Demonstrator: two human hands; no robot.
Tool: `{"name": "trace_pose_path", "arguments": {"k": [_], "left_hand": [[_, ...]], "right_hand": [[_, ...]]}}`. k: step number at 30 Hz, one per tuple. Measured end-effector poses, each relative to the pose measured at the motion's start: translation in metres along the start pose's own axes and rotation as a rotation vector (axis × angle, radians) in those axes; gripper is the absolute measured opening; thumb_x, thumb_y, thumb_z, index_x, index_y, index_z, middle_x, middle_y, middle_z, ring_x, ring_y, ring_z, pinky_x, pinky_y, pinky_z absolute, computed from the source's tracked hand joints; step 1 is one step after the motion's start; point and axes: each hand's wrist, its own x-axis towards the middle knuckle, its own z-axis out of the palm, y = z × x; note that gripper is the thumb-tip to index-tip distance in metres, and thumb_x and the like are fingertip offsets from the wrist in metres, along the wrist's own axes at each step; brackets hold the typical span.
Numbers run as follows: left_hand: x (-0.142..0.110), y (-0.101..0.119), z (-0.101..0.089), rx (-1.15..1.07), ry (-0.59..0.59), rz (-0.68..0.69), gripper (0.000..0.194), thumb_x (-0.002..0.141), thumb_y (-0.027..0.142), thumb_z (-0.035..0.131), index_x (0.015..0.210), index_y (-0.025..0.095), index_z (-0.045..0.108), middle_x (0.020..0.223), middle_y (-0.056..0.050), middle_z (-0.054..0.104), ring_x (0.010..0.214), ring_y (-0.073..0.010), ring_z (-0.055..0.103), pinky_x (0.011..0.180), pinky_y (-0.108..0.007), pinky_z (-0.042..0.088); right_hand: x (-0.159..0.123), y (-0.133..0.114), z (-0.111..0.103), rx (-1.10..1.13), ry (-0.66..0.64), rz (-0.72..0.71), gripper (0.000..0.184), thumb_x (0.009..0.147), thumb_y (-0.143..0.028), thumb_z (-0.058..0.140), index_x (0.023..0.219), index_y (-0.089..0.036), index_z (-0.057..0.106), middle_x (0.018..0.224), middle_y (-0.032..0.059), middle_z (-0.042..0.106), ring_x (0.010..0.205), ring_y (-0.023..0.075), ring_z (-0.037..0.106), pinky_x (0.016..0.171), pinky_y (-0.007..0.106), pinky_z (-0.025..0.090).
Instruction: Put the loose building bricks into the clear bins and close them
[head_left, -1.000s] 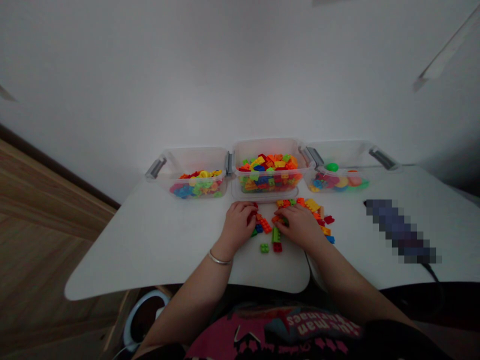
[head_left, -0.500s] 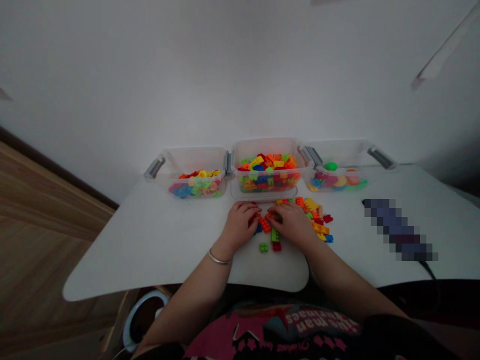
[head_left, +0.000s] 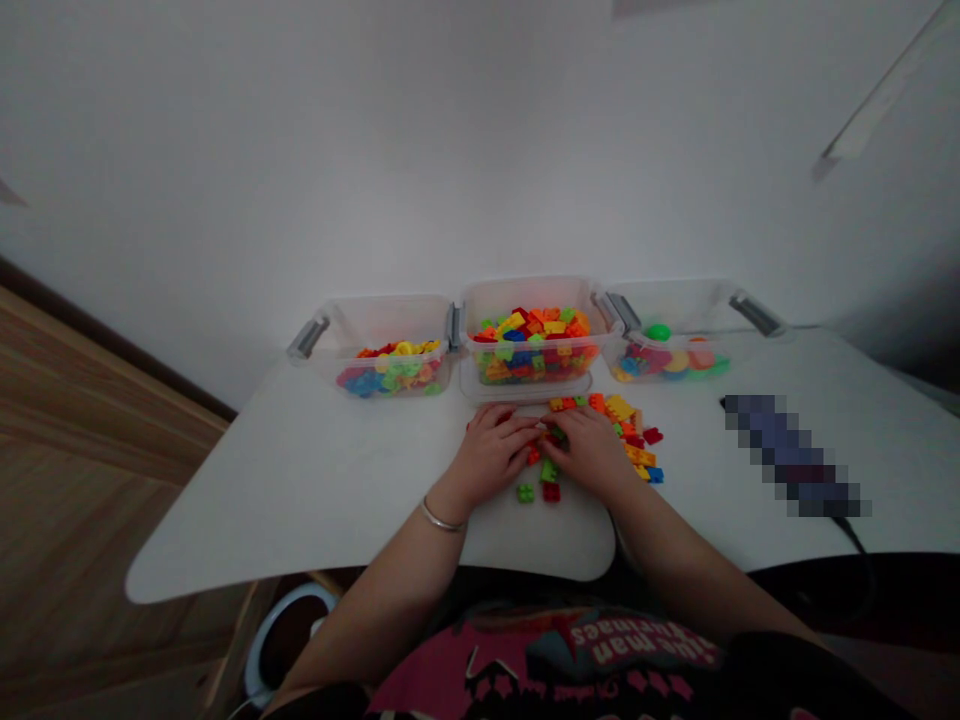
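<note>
My left hand (head_left: 493, 452) and my right hand (head_left: 592, 448) lie close together on a white table (head_left: 315, 480), fingertips meeting over a pile of small coloured building bricks (head_left: 630, 435). The fingers of both hands are curled around bricks in the middle of the pile, and I cannot make out which ones. A green brick (head_left: 525, 492) and a red brick (head_left: 551, 491) lie loose just in front of the hands. A thin bracelet (head_left: 439, 520) circles my left wrist.
Three clear plastic bins stand in a row at the back: the left bin (head_left: 379, 345), the middle bin (head_left: 534, 340) heaped with bricks, and the right bin (head_left: 679, 335) with round coloured pieces. A blurred dark object (head_left: 795, 455) lies at the right.
Both hands have drawn together over the bricks. The left hand slid right and the right hand slid left, until their fingertips meet.
</note>
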Motion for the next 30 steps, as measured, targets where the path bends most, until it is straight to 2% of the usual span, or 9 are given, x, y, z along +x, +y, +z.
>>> {"name": "trace_pose_path", "arguments": {"k": [5, 11, 17, 23, 26, 30], "left_hand": [[0.0, 0.006, -0.001, 0.062, -0.062, 0.034, 0.033, 0.091, 0.027, 0.053, 0.122, 0.022, 0.063, 0.123, -0.002, 0.066, 0.121, -0.0273, 0.046, 0.11, -0.05, 0.034], [0.0, 0.007, -0.001, 0.129, -0.049, -0.017, 0.031, 0.09, 0.029, 0.055, 0.119, 0.021, 0.064, 0.119, -0.005, 0.067, 0.117, -0.0274, 0.05, 0.108, -0.05, 0.036], [-0.001, 0.006, -0.001, 0.15, 0.002, -0.114, 0.028, 0.088, 0.024, 0.056, 0.114, 0.019, 0.066, 0.118, -0.009, 0.065, 0.116, -0.0262, 0.051, 0.104, -0.048, 0.04], [-0.004, 0.004, 0.002, 0.101, -0.032, -0.094, 0.035, 0.088, 0.027, 0.057, 0.123, 0.022, 0.062, 0.129, -0.009, 0.059, 0.122, -0.0259, 0.047, 0.106, -0.048, 0.039], [-0.005, 0.003, 0.004, 0.087, -0.056, -0.094, 0.033, 0.09, 0.031, 0.055, 0.122, 0.024, 0.063, 0.129, -0.008, 0.06, 0.122, -0.0267, 0.047, 0.104, -0.049, 0.04], [-0.006, 0.002, 0.004, 0.081, -0.057, -0.089, 0.034, 0.09, 0.03, 0.055, 0.123, 0.023, 0.063, 0.128, -0.008, 0.061, 0.121, -0.0263, 0.048, 0.105, -0.049, 0.04]], "right_hand": [[-0.001, 0.004, -0.001, 0.002, 0.001, -0.003, 0.026, 0.085, -0.033, 0.06, 0.106, -0.018, 0.068, 0.1, 0.0078, 0.072, 0.098, 0.0257, 0.059, 0.089, 0.039, 0.043], [-0.003, 0.006, -0.003, -0.008, -0.006, 0.01, 0.018, 0.086, -0.033, 0.061, 0.096, -0.02, 0.069, 0.093, 0.0066, 0.072, 0.093, 0.0254, 0.06, 0.085, 0.038, 0.044], [-0.005, 0.013, -0.008, 0.0, -0.031, -0.033, 0.027, 0.082, -0.033, 0.064, 0.105, -0.019, 0.068, 0.104, 0.0083, 0.071, 0.101, 0.0262, 0.059, 0.091, 0.041, 0.043], [-0.005, 0.016, -0.009, -0.004, -0.049, -0.039, 0.03, 0.081, -0.027, 0.063, 0.11, -0.019, 0.067, 0.108, 0.0088, 0.071, 0.103, 0.0267, 0.059, 0.093, 0.043, 0.044], [-0.005, 0.016, -0.005, 0.041, -0.012, -0.028, 0.028, 0.082, -0.026, 0.06, 0.108, -0.018, 0.068, 0.106, 0.0092, 0.071, 0.102, 0.0268, 0.06, 0.093, 0.043, 0.045], [-0.003, 0.016, -0.005, 0.224, 0.125, -0.001, 0.026, 0.082, -0.025, 0.057, 0.104, -0.018, 0.067, 0.103, 0.0102, 0.07, 0.099, 0.0253, 0.061, 0.091, 0.042, 0.047]]}}
